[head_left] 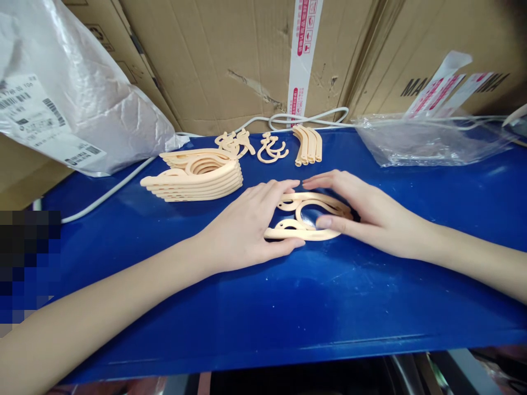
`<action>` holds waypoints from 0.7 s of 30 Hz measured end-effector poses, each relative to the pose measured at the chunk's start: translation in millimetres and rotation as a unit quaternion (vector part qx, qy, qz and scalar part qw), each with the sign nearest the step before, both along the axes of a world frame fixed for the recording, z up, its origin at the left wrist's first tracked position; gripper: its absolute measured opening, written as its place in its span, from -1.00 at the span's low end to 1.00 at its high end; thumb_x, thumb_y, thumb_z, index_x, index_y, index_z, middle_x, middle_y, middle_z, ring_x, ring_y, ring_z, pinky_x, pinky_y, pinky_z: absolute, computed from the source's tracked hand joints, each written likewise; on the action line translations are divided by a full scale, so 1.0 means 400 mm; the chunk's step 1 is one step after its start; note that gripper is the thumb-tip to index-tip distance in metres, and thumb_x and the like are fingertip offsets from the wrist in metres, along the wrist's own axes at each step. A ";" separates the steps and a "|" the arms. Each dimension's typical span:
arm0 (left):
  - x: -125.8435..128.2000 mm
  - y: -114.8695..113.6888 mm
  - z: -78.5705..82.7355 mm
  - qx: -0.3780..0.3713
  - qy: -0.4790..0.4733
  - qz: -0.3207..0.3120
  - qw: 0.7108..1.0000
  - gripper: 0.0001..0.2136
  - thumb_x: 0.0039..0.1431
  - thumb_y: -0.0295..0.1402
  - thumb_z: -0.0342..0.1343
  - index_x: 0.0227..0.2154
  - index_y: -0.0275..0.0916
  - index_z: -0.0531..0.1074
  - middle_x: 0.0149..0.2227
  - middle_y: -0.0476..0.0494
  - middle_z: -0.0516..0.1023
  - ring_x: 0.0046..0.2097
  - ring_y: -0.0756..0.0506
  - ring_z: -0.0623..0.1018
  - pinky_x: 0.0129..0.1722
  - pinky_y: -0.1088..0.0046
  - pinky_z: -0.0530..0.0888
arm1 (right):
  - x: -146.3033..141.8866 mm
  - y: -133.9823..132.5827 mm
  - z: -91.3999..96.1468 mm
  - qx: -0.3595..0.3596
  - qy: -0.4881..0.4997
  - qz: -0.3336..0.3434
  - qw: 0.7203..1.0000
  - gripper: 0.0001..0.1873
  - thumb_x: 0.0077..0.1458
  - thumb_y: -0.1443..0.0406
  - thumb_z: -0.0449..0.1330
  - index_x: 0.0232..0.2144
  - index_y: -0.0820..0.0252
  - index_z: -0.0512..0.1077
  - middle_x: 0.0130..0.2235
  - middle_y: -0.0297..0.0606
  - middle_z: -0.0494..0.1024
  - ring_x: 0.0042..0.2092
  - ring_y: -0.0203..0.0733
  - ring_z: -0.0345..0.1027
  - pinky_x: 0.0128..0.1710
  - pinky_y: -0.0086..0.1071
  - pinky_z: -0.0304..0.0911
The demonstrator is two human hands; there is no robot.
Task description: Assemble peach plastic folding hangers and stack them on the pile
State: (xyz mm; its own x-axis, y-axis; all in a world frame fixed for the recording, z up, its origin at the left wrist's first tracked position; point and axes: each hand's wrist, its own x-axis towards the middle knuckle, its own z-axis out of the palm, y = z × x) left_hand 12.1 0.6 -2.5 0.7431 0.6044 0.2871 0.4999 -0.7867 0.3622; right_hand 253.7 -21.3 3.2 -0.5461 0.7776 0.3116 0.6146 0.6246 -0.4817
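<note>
Flat on the blue table lies a cream plastic hanger piece (325, 236) with curved, cut-out shapes; whether it is one piece or several layers I cannot tell. My left hand (249, 225) grips its left end, thumb along the near edge and fingers over the far side. Around the right end curls my right hand (370, 206), its thumb on the inner curve. Behind my left hand sits a neat stack of matching hanger pieces (201, 184). Cream hooks (272, 148) and a row of curved arm pieces (308, 145) lie farther back, with another tangled cluster of small parts (234, 142).
Large cardboard boxes (230, 60) line the back of the blue table (263, 307). A white shipping bag (102, 99) leans at the left. Clear plastic wrap (420, 145) lies at the back right. A white cable (111, 189) runs along the left and back.
</note>
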 end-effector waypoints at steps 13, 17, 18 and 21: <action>0.002 -0.004 0.016 0.078 -0.104 0.018 0.991 -0.41 0.05 -0.23 0.25 0.11 -0.24 0.15 0.11 -0.26 0.36 0.14 -0.23 0.40 0.15 0.15 0.38 | -0.007 0.003 0.028 -0.169 0.175 -0.158 0.957 -0.59 0.13 -0.01 0.17 -0.57 0.13 0.30 -0.58 -0.42 0.16 -0.54 -0.33 -0.02 -0.56 -0.35 -0.12; 0.001 -0.004 0.016 0.078 -0.078 0.017 0.994 -0.40 0.07 -0.23 0.24 0.13 -0.18 0.13 0.12 -0.24 0.35 0.16 -0.25 0.38 0.15 0.12 0.37 | -0.010 0.000 0.034 -0.241 0.227 -0.140 0.933 -0.58 0.11 0.00 0.20 -0.60 0.12 0.29 -0.59 -0.42 0.10 -0.55 -0.33 -0.11 -0.56 -0.35 -0.20; 0.001 -0.003 0.015 0.079 -0.074 0.018 0.994 -0.40 0.07 -0.22 0.24 0.13 -0.18 0.13 0.12 -0.24 0.35 0.16 -0.25 0.38 0.15 0.12 0.37 | -0.008 0.001 0.033 -0.255 0.236 -0.135 0.928 -0.61 0.12 0.01 0.20 -0.57 0.12 0.32 -0.58 -0.41 0.10 -0.54 -0.33 -0.11 -0.56 -0.34 -0.21; 0.002 -0.002 0.013 0.079 -0.063 0.022 0.995 -0.39 0.07 -0.23 0.26 0.13 -0.20 0.13 0.12 -0.25 0.35 0.15 -0.24 0.38 0.15 0.14 0.36 | -0.003 0.004 0.026 -0.274 0.253 -0.126 0.919 -0.66 0.13 0.03 0.20 -0.51 0.12 0.37 -0.57 -0.42 0.09 -0.54 -0.33 -0.11 -0.56 -0.35 -0.22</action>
State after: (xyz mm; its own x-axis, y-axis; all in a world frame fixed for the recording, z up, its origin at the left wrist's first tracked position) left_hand 12.9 -0.3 2.7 0.6694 0.5754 0.4699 0.4937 -0.8172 0.2974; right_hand 252.6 -19.8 13.7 -0.2199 0.9755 0.0009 0.3169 0.0723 -0.9457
